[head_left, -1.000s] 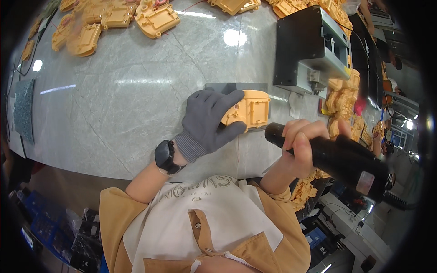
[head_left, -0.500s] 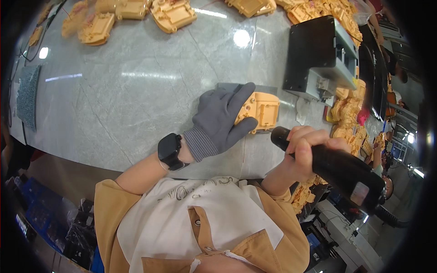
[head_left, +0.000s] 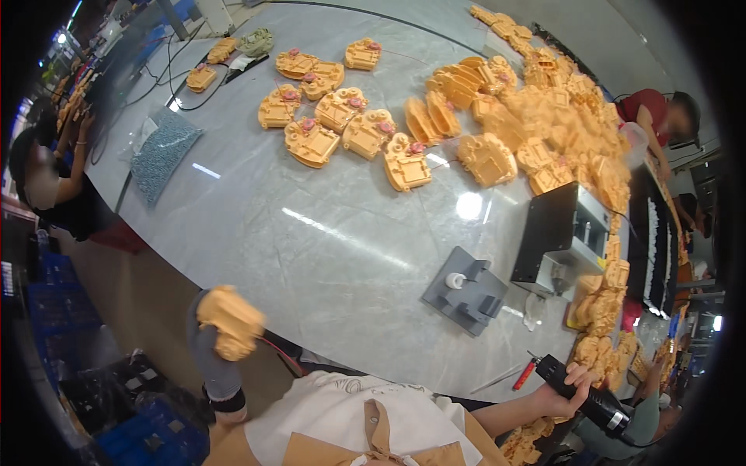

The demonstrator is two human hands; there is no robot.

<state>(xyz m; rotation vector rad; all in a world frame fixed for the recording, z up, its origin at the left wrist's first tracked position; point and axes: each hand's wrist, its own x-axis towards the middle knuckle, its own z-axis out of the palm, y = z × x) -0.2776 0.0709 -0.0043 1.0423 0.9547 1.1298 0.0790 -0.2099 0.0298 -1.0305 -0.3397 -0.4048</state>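
Observation:
My left hand (head_left: 205,346), in a grey glove, is closed around a yellow-orange plastic housing (head_left: 231,320). It holds the housing off the table's near left edge, slightly blurred by motion. At the right, my bare right hand (head_left: 571,393) grips a black electric screwdriver (head_left: 558,373), its thin bit pointing up and left over the table. Between the two hands, farther in, lies a grey fixture plate (head_left: 475,314) with raised blocks and a white round post (head_left: 455,280). No housing sits on it.
A black and grey boxy device (head_left: 556,233) stands right of the fixture. Several housings with pink parts (head_left: 312,144) lie farther back; a large heap (head_left: 559,116) fills the far right. A bag of small bluish pieces (head_left: 165,151) lies left. A red-handled tool (head_left: 524,376) is near the screwdriver.
The housing has left the fixture in my left hand and moved left, past the table edge. My right hand has drawn down and right with the screwdriver. The view has shifted, showing more table.

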